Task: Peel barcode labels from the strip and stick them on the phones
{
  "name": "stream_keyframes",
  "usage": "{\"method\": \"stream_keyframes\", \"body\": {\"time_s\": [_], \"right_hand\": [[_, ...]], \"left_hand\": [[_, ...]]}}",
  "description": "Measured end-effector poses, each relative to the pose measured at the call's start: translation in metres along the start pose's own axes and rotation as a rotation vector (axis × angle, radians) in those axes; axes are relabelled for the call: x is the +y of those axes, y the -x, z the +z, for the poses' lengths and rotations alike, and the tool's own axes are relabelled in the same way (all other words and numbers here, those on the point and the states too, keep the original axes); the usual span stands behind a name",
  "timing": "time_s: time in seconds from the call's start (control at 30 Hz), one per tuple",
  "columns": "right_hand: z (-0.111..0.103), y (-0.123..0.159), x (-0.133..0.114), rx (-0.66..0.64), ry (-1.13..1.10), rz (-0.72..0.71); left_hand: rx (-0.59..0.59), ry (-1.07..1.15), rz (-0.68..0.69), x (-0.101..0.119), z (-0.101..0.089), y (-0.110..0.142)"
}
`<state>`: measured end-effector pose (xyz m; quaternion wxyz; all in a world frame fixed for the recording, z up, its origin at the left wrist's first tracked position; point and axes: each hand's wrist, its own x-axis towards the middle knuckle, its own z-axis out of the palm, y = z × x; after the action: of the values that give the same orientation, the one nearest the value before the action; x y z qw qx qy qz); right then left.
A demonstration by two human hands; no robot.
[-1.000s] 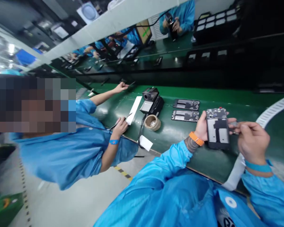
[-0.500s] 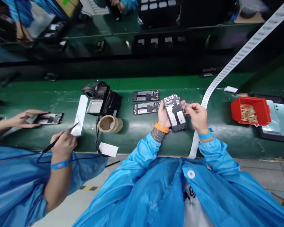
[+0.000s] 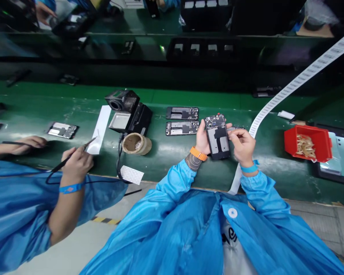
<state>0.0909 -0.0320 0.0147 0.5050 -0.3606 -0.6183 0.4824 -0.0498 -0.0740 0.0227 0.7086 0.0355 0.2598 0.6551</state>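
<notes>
An opened phone [image 3: 218, 138], its circuit board and dark-and-silver inside facing up, rests in my left hand [image 3: 202, 138], whose fingers wrap round its left side and underneath. My right hand [image 3: 243, 146] is closed in a pinch close by the phone's right edge. Something thin and greyish shows at its fingertips, too small to name. Just left of my left hand, two more opened phones lie flat on the green bench, an upper one [image 3: 182, 113] and a lower one [image 3: 181, 128].
A soldering iron stand [image 3: 129, 112] and a cardboard tube cup [image 3: 145, 146] stand to the left. Beyond them a co-worker's hand [image 3: 77, 162] holds a soldering iron, near an opened phone [image 3: 62, 130]. At right are a label strip [image 3: 289, 82] and a red bin [image 3: 317, 143] of small tan pieces.
The view has shifted slightly. The phone in my left hand has turned a little more upright, and my right hand stays beside it. The co-worker's left hand has come off their phone.
</notes>
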Motion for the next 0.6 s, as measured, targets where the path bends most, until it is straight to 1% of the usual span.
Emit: {"method": "stream_keyframes", "body": {"time_s": [0.07, 0.23, 0.33, 0.4, 0.53, 0.6], "right_hand": [[0.002, 0.002, -0.001, 0.005, 0.014, -0.006], [0.012, 0.009, -0.002, -0.013, 0.051, 0.020], [0.014, 0.011, 0.001, -0.032, 0.038, 0.027], [0.014, 0.011, 0.004, -0.039, 0.017, 0.058], [0.014, 0.010, 0.010, -0.051, -0.019, 0.119], [0.015, 0.010, 0.011, -0.055, -0.049, 0.131]], "left_hand": [[0.002, -0.004, -0.007, 0.000, 0.002, 0.001], [-0.045, -0.023, 0.034, -0.005, 0.002, 0.000], [-0.011, -0.051, 0.042, -0.010, 0.001, -0.002], [0.023, -0.061, 0.060, -0.014, 0.003, -0.002], [0.086, -0.077, 0.130, -0.019, 0.008, -0.001], [0.088, -0.093, 0.167, -0.021, 0.009, -0.001]]}}
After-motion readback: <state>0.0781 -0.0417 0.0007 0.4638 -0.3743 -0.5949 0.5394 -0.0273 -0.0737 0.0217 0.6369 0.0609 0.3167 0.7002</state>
